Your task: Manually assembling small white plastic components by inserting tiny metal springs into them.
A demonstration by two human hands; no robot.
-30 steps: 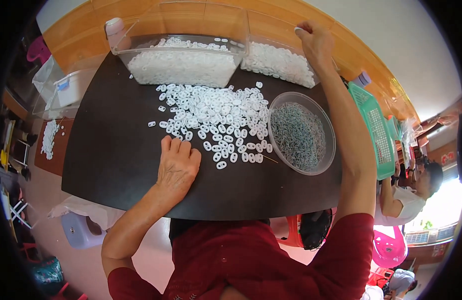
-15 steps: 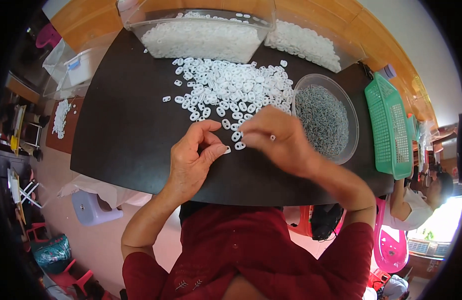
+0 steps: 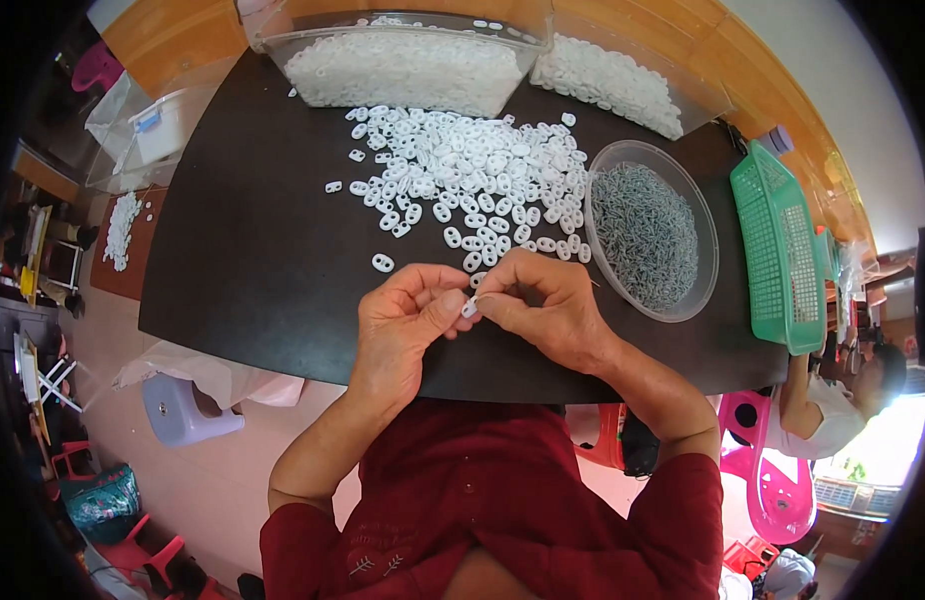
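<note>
My left hand pinches a small white oval plastic piece with two holes between thumb and fingertips. My right hand meets it there, its thumb and index finger pressed together at the upper edge of the piece. Whatever those right fingertips grip is too small and covered to make out. Just beyond both hands spreads a loose heap of similar white two-hole pieces. Right of the heap, a round clear tub holds many small grey screws.
Two clear bins of white pieces stand along the back of the dark table. A green basket sits at the right edge. Beside the table are a purple stool and, at the right, another person.
My right hand, blurred and apart before, has moved left and down to my left fingertips. The left hand has shifted slightly right, still pinching a white piece.
</note>
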